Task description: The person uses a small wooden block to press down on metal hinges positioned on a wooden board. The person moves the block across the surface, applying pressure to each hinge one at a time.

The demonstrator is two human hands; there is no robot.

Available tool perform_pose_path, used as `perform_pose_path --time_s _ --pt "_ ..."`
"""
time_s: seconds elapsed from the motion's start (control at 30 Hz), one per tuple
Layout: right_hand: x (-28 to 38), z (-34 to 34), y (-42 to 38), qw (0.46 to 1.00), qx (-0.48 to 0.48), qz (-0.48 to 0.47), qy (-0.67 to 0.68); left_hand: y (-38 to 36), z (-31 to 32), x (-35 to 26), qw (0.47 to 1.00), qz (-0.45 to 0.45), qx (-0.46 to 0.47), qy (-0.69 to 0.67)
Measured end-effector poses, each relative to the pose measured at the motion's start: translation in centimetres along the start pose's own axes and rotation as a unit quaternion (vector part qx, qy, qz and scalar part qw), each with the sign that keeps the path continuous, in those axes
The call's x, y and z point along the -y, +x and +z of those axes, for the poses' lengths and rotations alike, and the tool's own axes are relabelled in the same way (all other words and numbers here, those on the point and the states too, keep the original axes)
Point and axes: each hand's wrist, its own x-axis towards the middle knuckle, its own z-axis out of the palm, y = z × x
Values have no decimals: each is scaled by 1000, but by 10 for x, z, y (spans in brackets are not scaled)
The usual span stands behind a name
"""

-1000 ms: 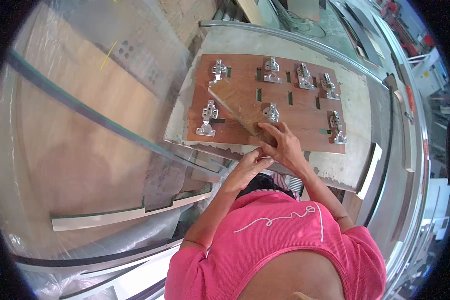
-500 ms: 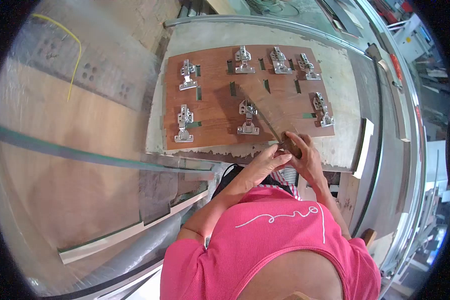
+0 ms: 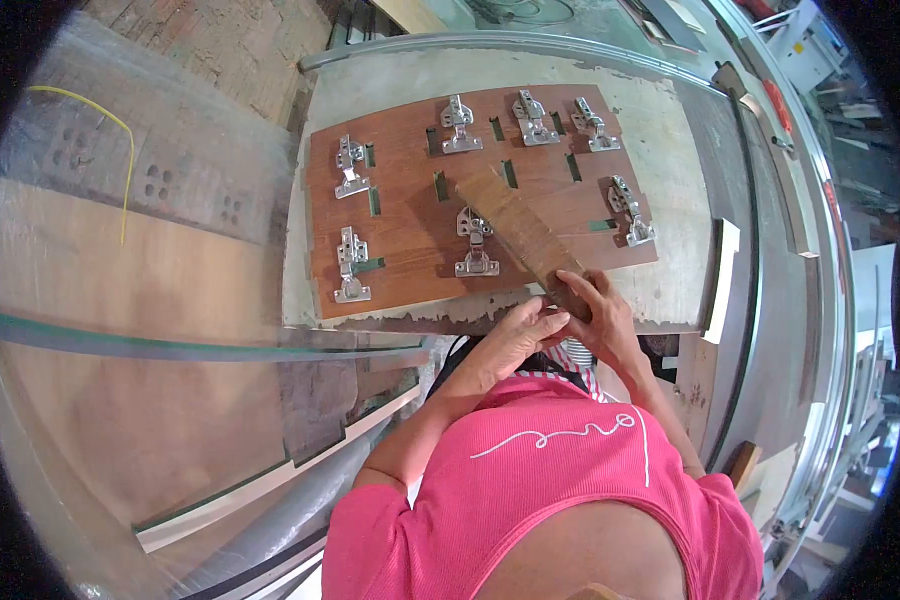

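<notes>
A long, flat brown wooden strip (image 3: pixel 518 228) slants over the board, its far end above a hinge. My right hand (image 3: pixel 605 315) is closed round the strip's near end, with fingers laid along its edge. My left hand (image 3: pixel 518 342) meets that same end, thumb and fingers drawn together on it; the exact fingertip contact is partly hidden. Beneath lies a reddish-brown wood board (image 3: pixel 410 240) with several small dark green-edged slots. Metal cabinet hinges lie on it, among them one hinge (image 3: pixel 477 245) partly covered by the strip and another hinge (image 3: pixel 630 212) at the right.
The board rests on a pale, chipped worktop (image 3: pixel 670 180). A metal rail (image 3: pixel 510 40) runs along the far side. At the left stands a large plastic-wrapped wooden panel (image 3: pixel 150 370) with a yellow strap (image 3: pixel 130 165). A white strip (image 3: pixel 722 285) edges the worktop at right.
The strip has turned from nearly edge-on to showing its broad face. Both hands stay close together at its near end. The view has shifted slightly, moving the board left.
</notes>
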Motion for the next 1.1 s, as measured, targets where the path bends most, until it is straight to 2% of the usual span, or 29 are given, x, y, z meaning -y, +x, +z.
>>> perform_pose_path --time_s 0.13,0.37,0.47,0.53,0.67,0.83,0.93,0.97,1.1 --pt "-8 5 -4 1000 21 -13 -15 4 -13 18 999 -32 -19 1" --pt "-11 -10 -11 1000 -23 6 -16 19 4 9 999 -46 0 14" --pt "-17 -23 -16 996 -58 50 38 37 22 -1 997 -40 52 50" --pt "-25 -29 -20 988 -151 45 -1 54 32 -1 995 -49 60 70" --pt "-34 -42 -29 967 -192 146 86 83 50 2 986 -58 121 94" --pt "-55 -37 -45 957 -198 212 19 100 56 19 980 -112 133 97" --pt "-55 -38 -49 954 -186 231 33 104 57 28 975 -126 141 120" --pt "-59 -35 -50 959 -225 170 -18 103 57 28 975 -129 138 117" --pt "-56 -35 -54 955 -234 180 -7 97 60 26 974 -126 137 127"
